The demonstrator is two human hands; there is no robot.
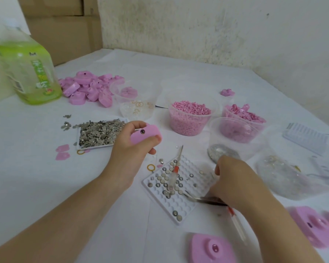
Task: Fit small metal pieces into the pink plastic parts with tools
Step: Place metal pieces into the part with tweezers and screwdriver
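Note:
My left hand grips a pink plastic part with a small dark hole in its side, raised above the table. My right hand holds metal tweezers whose tips lie over the white dimpled tray. Several small round metal pieces sit in the tray's pockets. A small screwdriver with a clear handle and red collar lies across the tray. A second one sticks out below my right wrist.
A flat tray of grey metal bits lies at the left. Behind are a pile of pink parts, tubs of pink pieces, a green bottle. More pink parts lie near the front right, clear bags at right.

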